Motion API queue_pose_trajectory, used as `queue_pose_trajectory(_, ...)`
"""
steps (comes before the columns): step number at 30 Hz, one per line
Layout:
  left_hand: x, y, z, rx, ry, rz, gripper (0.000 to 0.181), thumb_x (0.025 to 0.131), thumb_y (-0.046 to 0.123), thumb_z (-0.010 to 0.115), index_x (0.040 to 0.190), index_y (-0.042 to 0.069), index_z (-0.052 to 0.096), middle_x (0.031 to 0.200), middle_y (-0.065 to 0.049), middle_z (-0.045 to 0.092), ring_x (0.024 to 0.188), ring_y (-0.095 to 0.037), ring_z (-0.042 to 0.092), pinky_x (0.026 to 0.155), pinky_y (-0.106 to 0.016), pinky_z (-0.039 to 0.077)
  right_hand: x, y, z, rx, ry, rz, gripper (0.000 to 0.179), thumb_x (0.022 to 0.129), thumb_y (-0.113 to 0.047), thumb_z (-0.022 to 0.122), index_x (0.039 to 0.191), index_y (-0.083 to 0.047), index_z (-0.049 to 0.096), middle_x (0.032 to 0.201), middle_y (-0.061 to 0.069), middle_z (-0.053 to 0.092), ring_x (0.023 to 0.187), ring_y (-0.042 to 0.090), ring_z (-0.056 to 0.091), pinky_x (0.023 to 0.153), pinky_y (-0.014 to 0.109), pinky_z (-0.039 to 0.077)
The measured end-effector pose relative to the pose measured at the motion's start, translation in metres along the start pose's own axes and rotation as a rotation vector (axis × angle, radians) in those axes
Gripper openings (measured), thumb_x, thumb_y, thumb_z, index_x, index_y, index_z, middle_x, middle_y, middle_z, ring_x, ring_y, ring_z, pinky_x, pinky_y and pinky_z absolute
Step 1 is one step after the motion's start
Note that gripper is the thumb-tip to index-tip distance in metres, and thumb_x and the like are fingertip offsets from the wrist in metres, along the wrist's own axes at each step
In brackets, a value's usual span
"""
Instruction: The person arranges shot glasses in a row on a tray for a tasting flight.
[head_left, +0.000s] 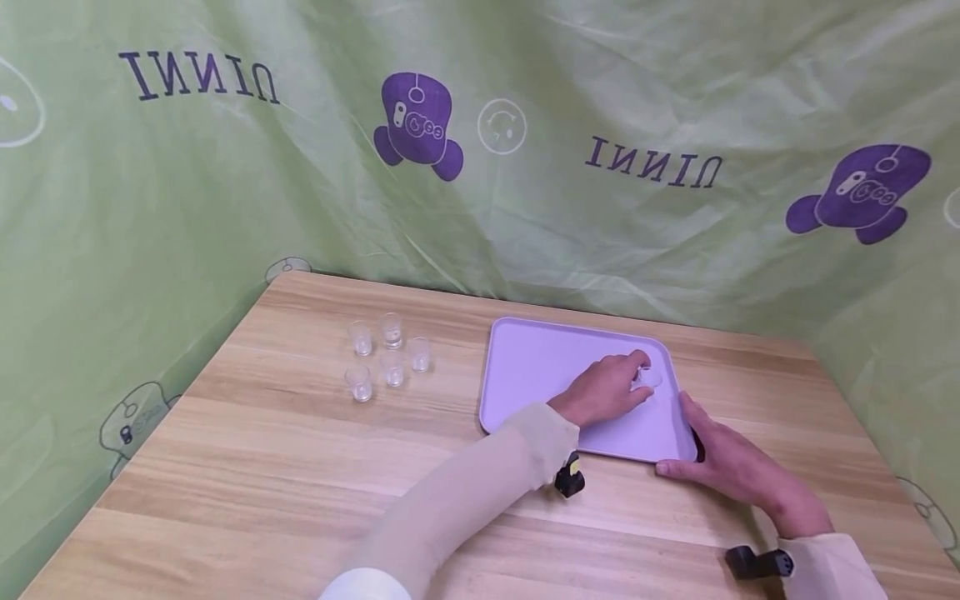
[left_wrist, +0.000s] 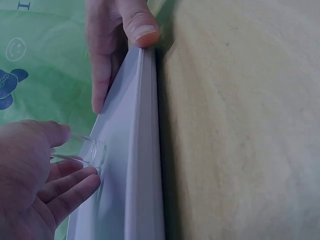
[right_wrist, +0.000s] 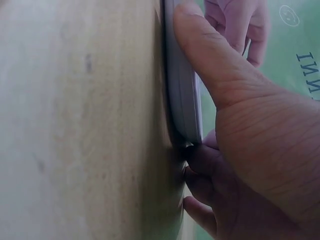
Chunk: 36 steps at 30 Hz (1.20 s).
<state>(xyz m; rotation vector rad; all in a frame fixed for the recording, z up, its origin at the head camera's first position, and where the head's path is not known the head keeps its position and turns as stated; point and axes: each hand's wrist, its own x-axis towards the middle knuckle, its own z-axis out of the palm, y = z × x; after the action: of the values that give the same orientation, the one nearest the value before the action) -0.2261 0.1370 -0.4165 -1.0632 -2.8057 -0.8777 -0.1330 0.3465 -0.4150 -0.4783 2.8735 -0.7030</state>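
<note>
A small clear shot glass [head_left: 649, 378] is over the right part of a lilac tray [head_left: 536, 358], and my left hand [head_left: 606, 388] holds it between thumb and fingers. The left wrist view shows the shot glass [left_wrist: 95, 152] with its thick base towards the tray surface; whether it touches is unclear. My right hand [head_left: 738, 467] grips the tray's near right corner. Its thumb lies along the front edge and its fingers are round the right side, partly hidden in the right wrist view.
Several more clear shot glasses [head_left: 393, 368] stand in a loose group left of the tray on the wooden table [head_left: 300, 467]. A green printed curtain [head_left: 525, 225] hangs behind the table and along its sides.
</note>
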Motion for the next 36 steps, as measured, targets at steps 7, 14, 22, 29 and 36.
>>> queue_pose_trajectory(7, 0.005, 0.001, 0.002, 0.022, -0.011, -0.005, 0.038, 0.102, 0.032, 0.067, 0.137, 0.018, 0.057, 0.109, 0.005, 0.068, 0.094, -0.004, 0.061, 0.08, -0.016, 0.047, 0.001, -0.001, 0.0, -0.006, -0.009, 0.004, 0.123, 0.086, -0.05, 0.082, 0.159, 0.012, 0.005, 0.155, 0.042, 0.025, 0.138, 0.056, 0.036, 0.104, 0.069, 0.035)
queue_pose_trajectory(14, 0.01, 0.0, 0.004, 0.04, -0.025, -0.017, 0.042, 0.102, 0.03, 0.068, 0.14, 0.02, 0.055, 0.107, 0.007, 0.066, 0.093, -0.003, 0.06, 0.079, -0.017, 0.047, 0.0, 0.001, 0.001, -0.012, -0.003, -0.001, 0.122, 0.085, -0.049, 0.082, 0.158, 0.013, 0.007, 0.155, 0.042, 0.026, 0.137, 0.057, 0.036, 0.104, 0.069, 0.035)
queue_pose_trajectory(22, 0.016, 0.002, 0.005, 0.132, -0.009, -0.049, 0.038, 0.101, 0.035, 0.068, 0.135, 0.023, 0.059, 0.107, 0.009, 0.07, 0.096, -0.006, 0.064, 0.077, -0.023, 0.051, 0.0, 0.001, 0.001, -0.004, 0.0, -0.009, 0.121, 0.086, -0.047, 0.083, 0.158, 0.012, 0.006, 0.154, 0.043, 0.025, 0.137, 0.058, 0.036, 0.104, 0.069, 0.035)
queue_pose_trajectory(29, 0.016, 0.005, 0.007, 0.18, -0.002, -0.075, 0.034, 0.101, 0.035, 0.068, 0.132, 0.023, 0.062, 0.102, 0.009, 0.07, 0.095, -0.008, 0.066, 0.074, -0.026, 0.053, 0.001, 0.001, 0.001, -0.004, 0.0, -0.012, 0.12, 0.086, -0.047, 0.083, 0.159, 0.011, 0.007, 0.155, 0.042, 0.026, 0.137, 0.056, 0.037, 0.104, 0.067, 0.036)
queue_pose_trajectory(36, 0.016, 0.007, 0.012, 0.177, 0.004, -0.077, 0.034, 0.1, 0.034, 0.069, 0.132, 0.023, 0.062, 0.097, 0.007, 0.069, 0.087, -0.009, 0.065, 0.067, -0.026, 0.051, -0.001, 0.003, 0.001, -0.01, 0.003, -0.008, 0.12, 0.086, -0.047, 0.082, 0.159, 0.011, 0.007, 0.155, 0.042, 0.026, 0.138, 0.056, 0.036, 0.11, 0.058, 0.036)
